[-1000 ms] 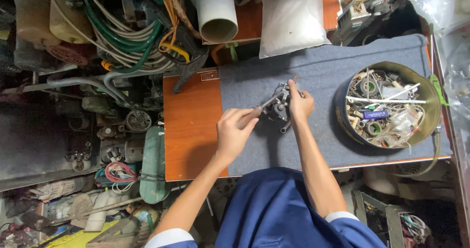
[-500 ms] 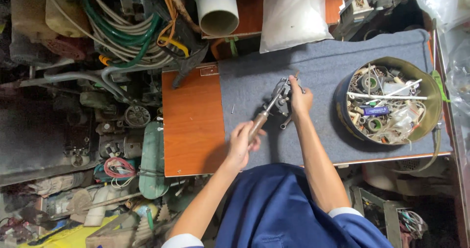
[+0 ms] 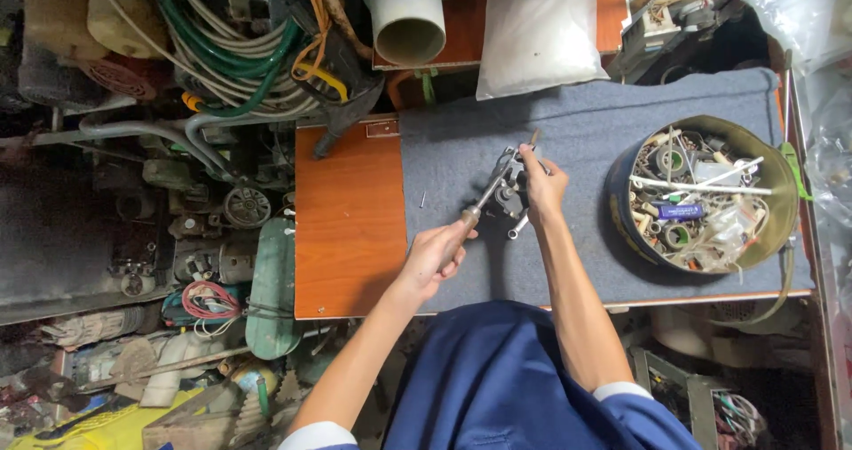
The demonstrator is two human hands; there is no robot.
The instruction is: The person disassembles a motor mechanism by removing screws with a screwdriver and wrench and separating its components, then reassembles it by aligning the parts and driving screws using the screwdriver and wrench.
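My left hand (image 3: 437, 253) grips the wooden handle of a long metal tool (image 3: 484, 199) that slants up to the right. Its head meets a small metal part (image 3: 508, 194) lying on the grey cloth (image 3: 586, 135). My right hand (image 3: 541, 184) presses down on that metal part and holds it, with a thin rod sticking up past the fingers. A small socket-like piece (image 3: 517, 228) lies just below the right hand. Both arms wear blue sleeves with white cuffs.
A round olive tin (image 3: 770, 166) full of several small parts, screws and spools sits on the cloth at right. The orange board (image 3: 346, 219) shows bare at left. A white pipe (image 3: 406, 15), a white bag (image 3: 537, 28) and coiled hoses (image 3: 231, 51) crowd the back. Machine scrap lies at left.
My left hand has slid down the tool from near its head to the wooden handle end. The right hand stays on the metal part.
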